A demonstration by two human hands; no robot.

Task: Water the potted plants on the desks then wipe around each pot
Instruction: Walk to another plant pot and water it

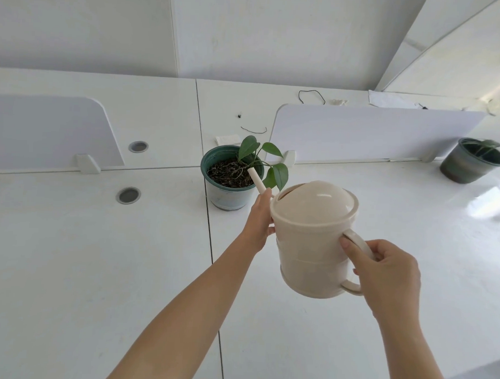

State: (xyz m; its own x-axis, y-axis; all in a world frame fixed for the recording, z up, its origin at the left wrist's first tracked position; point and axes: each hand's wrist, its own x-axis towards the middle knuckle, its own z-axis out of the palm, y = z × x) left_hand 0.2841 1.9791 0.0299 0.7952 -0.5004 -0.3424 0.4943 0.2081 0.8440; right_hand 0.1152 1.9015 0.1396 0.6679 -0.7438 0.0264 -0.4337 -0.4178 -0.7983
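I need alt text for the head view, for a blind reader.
The right hand grips the handle of a cream watering can and the left hand holds its side, its spout ending over the soil of a green pot. A second pot stands far right on the white desk.

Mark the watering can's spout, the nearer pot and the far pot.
watering can spout (256, 180), head view, middle of tube.
nearer pot (228, 198), head view, pale outer wall.
far pot (462, 167), head view, dark side wall.
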